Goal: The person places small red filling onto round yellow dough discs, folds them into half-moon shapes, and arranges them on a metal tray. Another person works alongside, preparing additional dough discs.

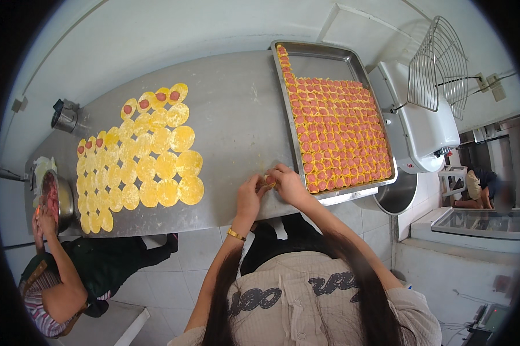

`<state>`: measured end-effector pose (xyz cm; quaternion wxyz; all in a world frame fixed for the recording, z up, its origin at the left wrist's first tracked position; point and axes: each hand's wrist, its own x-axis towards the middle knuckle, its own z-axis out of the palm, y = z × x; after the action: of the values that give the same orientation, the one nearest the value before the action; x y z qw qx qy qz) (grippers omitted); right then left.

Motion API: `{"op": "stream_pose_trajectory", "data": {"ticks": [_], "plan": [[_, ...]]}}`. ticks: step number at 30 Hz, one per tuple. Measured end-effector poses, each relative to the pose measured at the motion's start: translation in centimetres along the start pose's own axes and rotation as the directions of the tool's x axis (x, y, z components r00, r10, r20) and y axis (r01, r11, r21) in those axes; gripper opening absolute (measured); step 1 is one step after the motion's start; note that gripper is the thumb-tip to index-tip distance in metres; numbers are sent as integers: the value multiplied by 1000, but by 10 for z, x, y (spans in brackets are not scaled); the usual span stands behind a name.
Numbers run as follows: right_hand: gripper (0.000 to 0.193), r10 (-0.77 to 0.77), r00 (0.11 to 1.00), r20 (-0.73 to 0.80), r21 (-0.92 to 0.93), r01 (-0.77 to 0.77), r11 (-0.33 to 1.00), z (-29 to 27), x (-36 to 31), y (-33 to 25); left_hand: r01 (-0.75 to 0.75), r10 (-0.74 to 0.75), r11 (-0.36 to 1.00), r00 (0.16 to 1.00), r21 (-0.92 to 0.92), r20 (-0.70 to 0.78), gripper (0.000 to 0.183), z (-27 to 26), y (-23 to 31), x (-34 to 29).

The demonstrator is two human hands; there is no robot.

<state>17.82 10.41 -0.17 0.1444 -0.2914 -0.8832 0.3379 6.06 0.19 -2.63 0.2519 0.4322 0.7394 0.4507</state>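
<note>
My left hand (252, 192) and my right hand (286, 183) meet over the near edge of the steel table. Between their fingertips they pinch a small dumpling (270, 180), with pink filling showing at its top. Just right of my hands lies a metal tray (323, 51), packed with rows of similar open-topped yellow dumplings (337, 132). To the left, round yellow wrappers (144, 167) dusted with flour are spread in rows. Several wrappers along the far side carry a lump of pink meat filling (174, 96); the others are bare.
At the far left a co-worker's hands (45, 222) work over a metal bowl (64, 202) of pink filling. A steel cup (64, 117) stands at the table's back left. Beyond the tray is a white mixer (412, 115) with a wire guard (438, 69) and a steel bowl (399, 193).
</note>
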Motion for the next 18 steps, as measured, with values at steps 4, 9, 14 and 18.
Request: {"op": "stream_pose_trajectory", "data": {"ticks": [4, 9, 14, 18], "plan": [[31, -172, 985, -8, -149, 169, 974, 5, -2, -2, 62, -65, 995, 998, -81, -27, 25, -8, -18, -3], [31, -63, 990, 124, 65, 55, 996, -14, 9, 4, 123, -132, 988, 986, -98, -97, 22, -31, -28, -16], [32, -64, 998, -16, 243, 66, 968, -130, 52, 66, 251, -266, 961, 952, -116, -148, 15, -49, -29, -35], [34, -48, 978, -204, -3, 49, 999, -267, 107, 152, 305, -346, 931, 913, -202, -215, 13, -48, -18, -66]]}}
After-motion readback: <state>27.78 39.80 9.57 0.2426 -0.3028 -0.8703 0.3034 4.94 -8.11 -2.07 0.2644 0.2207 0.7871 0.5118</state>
